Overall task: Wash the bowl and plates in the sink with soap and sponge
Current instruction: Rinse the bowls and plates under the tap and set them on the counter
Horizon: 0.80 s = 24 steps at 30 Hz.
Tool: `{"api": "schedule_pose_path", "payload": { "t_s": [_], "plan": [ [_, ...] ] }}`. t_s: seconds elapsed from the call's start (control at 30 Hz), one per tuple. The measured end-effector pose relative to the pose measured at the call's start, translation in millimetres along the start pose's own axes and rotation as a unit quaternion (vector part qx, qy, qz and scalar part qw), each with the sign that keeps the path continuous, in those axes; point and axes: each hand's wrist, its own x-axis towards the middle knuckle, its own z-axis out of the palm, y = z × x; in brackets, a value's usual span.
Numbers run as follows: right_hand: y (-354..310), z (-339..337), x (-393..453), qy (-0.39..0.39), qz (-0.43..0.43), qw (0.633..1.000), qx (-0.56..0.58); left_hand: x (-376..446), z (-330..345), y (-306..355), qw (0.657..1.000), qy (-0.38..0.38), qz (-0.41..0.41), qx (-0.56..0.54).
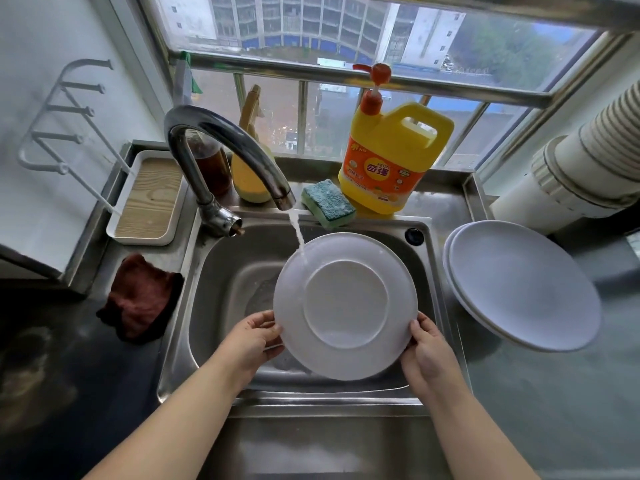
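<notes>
I hold a white plate (pixel 346 306) over the steel sink (pixel 225 282), its underside with the raised foot ring facing me. My left hand (pixel 254 337) grips its lower left rim and my right hand (pixel 427 351) grips its lower right rim. Water runs from the curved tap (pixel 228 150) onto the plate's upper left edge. A blue and green sponge (pixel 327 203) lies on the sink's back ledge, beside the yellow soap bottle (pixel 389 157) with its red pump. Two stacked white plates (pixel 523 285) rest on the counter to the right.
A dark red cloth (pixel 142 299) lies on the left counter. A white tray with a wood-grain bottom (pixel 149 199) stands behind it. A brown bottle (pixel 213 168) and a yellow spray bottle (pixel 251 161) stand behind the tap. A white ribbed pipe (pixel 581 168) crosses the right corner.
</notes>
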Motion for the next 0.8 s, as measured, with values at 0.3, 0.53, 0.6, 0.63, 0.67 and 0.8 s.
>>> {"api": "schedule_pose_path", "payload": {
  "t_s": [0.3,0.53,0.6,0.63,0.67,0.8],
  "plan": [
    [4,24,-12,-0.026,-0.008,0.997,-0.066,3,-14,0,0.998,0.048,-0.036,-0.009],
    [8,57,-18,-0.070,-0.021,0.990,-0.119,0,-35,-1,0.996,0.069,-0.047,-0.009],
    [9,63,-20,-0.082,-0.034,0.986,-0.144,-1,-39,-1,0.996,0.072,-0.050,-0.027],
    [9,65,-21,-0.090,-0.042,0.983,-0.155,-3,-41,-1,0.995,0.071,-0.051,-0.037],
    [9,67,-22,-0.097,-0.050,0.980,-0.163,-5,-41,0,0.996,0.065,-0.051,-0.043],
    [8,71,-23,-0.105,-0.096,0.967,-0.210,-11,-37,3,0.997,0.039,-0.059,-0.044]
  ]
}}
